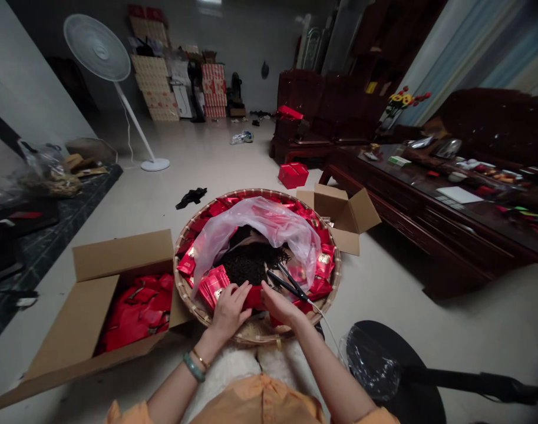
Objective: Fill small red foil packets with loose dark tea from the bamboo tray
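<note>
My left hand (230, 307), fingers stretched out and a little apart, lies at the front of a round bamboo basket (334, 288), beside a stack of red packets (214, 284). Opposite it, my right hand (277, 304) is stretched flat, fingers toward the left hand. A red packet or box (256, 298) sits between the two hands and touches them; its underside is hidden. Behind them, dark loose tea-like leaves (246, 262) lie in a clear plastic bag (269, 215). A black corded tool like a hair straightener (290, 282) rests with its jaws apart by my right hand.
On the left stands an open carton (74, 318) of red packets (138, 312). Another open carton (361, 215) is at the right, near a dark wooden table (392, 218). A black round base (421, 388) with a pole lies right of me. A white fan (154, 164) stands farther back.
</note>
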